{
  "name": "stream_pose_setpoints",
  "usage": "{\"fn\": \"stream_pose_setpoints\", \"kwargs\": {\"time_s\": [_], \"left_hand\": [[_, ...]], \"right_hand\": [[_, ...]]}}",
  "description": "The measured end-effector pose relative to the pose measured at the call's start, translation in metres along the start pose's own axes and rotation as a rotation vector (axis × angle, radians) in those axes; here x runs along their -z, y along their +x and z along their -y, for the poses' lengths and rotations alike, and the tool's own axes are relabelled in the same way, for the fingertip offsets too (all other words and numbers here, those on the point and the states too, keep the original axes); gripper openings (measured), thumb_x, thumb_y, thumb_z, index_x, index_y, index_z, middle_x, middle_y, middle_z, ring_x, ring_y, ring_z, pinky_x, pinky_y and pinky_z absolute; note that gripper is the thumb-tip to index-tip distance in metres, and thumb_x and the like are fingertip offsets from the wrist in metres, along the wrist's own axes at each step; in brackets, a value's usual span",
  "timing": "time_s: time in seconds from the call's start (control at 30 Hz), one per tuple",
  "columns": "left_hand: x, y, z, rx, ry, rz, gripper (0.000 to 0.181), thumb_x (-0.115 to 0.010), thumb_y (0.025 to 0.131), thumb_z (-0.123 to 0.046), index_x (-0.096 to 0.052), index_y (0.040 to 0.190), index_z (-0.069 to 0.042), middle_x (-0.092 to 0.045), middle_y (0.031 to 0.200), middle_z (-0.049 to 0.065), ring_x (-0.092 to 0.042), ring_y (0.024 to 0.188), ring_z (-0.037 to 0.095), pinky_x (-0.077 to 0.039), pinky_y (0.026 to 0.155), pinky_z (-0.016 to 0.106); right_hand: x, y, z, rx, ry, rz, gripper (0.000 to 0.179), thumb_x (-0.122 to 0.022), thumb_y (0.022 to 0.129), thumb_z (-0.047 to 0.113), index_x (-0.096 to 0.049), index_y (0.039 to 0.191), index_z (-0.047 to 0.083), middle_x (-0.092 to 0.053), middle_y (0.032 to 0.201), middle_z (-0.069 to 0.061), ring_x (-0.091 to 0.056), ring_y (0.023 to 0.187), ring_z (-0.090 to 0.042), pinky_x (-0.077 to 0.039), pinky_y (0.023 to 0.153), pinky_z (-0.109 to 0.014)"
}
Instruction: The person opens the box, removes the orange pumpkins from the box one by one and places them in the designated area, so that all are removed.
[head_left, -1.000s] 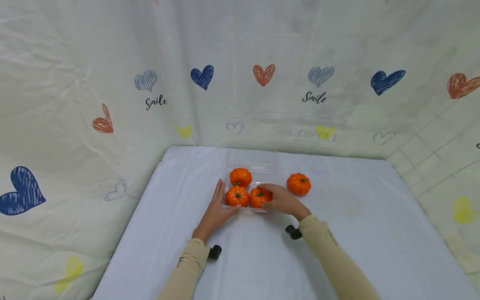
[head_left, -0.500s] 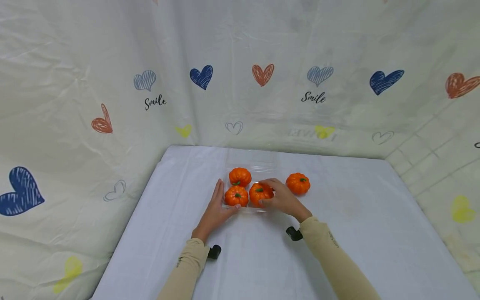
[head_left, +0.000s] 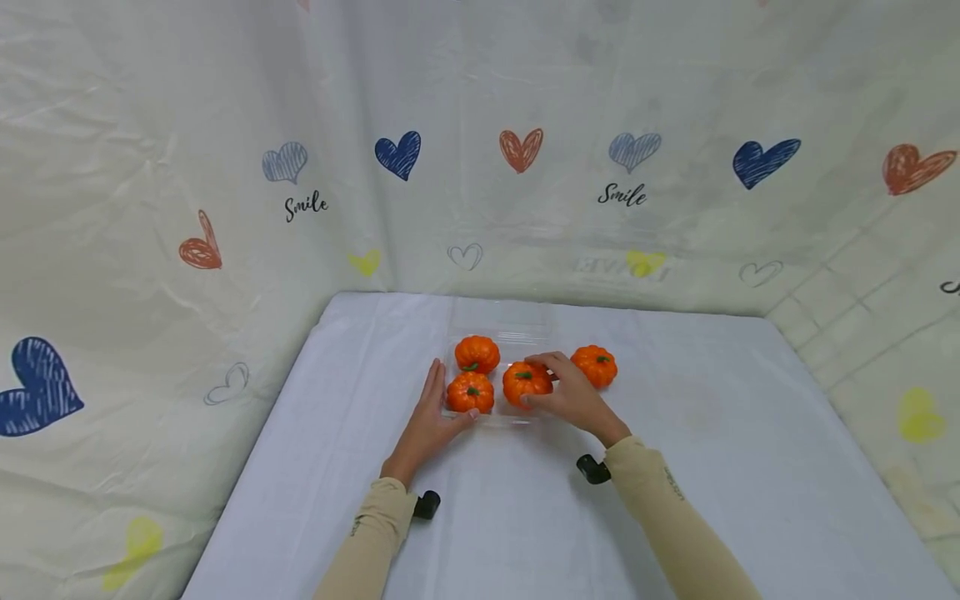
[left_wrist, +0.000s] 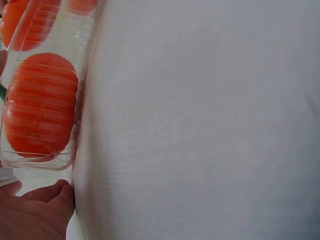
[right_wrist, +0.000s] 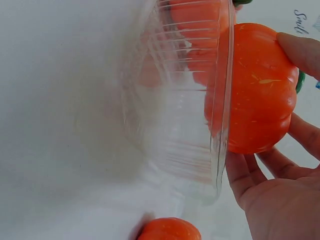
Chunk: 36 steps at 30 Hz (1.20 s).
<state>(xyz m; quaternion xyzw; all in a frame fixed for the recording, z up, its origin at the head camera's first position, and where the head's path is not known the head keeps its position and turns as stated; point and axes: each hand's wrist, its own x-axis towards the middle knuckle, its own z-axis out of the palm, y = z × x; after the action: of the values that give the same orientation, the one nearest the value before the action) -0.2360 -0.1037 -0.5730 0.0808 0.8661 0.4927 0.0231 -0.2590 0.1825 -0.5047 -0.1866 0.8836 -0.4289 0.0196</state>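
A clear plastic box [head_left: 504,422] with its lid [head_left: 498,315] folded back stands on the table. Inside it, at the left, sit two small orange pumpkins with green stems, a back one [head_left: 477,354] and a front one [head_left: 470,392]. My right hand [head_left: 577,398] grips another pumpkin [head_left: 527,383] between thumb and fingers. In the right wrist view this held pumpkin [right_wrist: 260,90] sits high, mostly above the box rim. My left hand [head_left: 429,425] rests at the box's front left corner, fingers straight along the left side, thumb by the front rim.
One more pumpkin [head_left: 595,367] lies on the white tablecloth [head_left: 720,433], right of the box and just behind my right hand. A curtain [head_left: 465,192] printed with hearts hangs behind the table.
My right hand has raised the gripped pumpkin from the box's front right part, shifting it slightly back and right. The left hand and the other pumpkins keep their places.
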Motion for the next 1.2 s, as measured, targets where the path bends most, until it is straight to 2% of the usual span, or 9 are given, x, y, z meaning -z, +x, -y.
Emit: {"fn": "stream_pose_setpoints", "kwargs": {"time_s": [0.37,0.6,1.03,1.2], "left_hand": [[0.0,0.0,0.0,-0.019,-0.007,-0.002,0.118,-0.078,0.091,-0.06,-0.011,0.173,-0.007,-0.002,0.18,0.003,-0.014,0.163,0.032,-0.026,0.125,0.058],[0.0,-0.002,0.0,0.0,-0.007,-0.005,0.117,-0.078,0.091,-0.06,-0.011,0.173,-0.01,0.0,0.18,-0.002,-0.013,0.164,0.029,-0.024,0.126,0.057],[0.0,-0.002,0.0,-0.001,-0.007,-0.003,0.117,-0.079,0.091,-0.059,-0.011,0.173,-0.01,0.0,0.18,-0.001,-0.012,0.164,0.027,-0.024,0.126,0.056],[0.001,-0.002,-0.002,-0.003,-0.004,0.0,0.117,-0.079,0.092,-0.058,-0.011,0.173,-0.01,0.0,0.18,-0.001,-0.012,0.164,0.026,-0.025,0.126,0.053]], "right_hand": [[0.013,-0.008,-0.001,-0.039,0.021,-0.037,0.063,-0.088,0.09,0.03,-0.064,0.144,0.011,-0.054,0.146,-0.013,-0.055,0.127,-0.035,-0.051,0.107,-0.055],[0.023,-0.017,-0.003,-0.049,0.01,-0.063,0.063,-0.088,0.09,0.033,-0.064,0.145,0.013,-0.053,0.148,-0.011,-0.05,0.133,-0.036,-0.047,0.11,-0.062],[0.035,-0.023,-0.01,-0.002,0.011,-0.11,0.058,-0.088,0.09,0.027,-0.066,0.142,0.012,-0.057,0.14,-0.008,-0.05,0.129,-0.032,-0.048,0.107,-0.058],[0.039,-0.027,-0.012,0.008,0.01,-0.119,0.058,-0.087,0.091,0.025,-0.065,0.142,0.01,-0.054,0.144,-0.012,-0.05,0.13,-0.036,-0.049,0.107,-0.06]]}}
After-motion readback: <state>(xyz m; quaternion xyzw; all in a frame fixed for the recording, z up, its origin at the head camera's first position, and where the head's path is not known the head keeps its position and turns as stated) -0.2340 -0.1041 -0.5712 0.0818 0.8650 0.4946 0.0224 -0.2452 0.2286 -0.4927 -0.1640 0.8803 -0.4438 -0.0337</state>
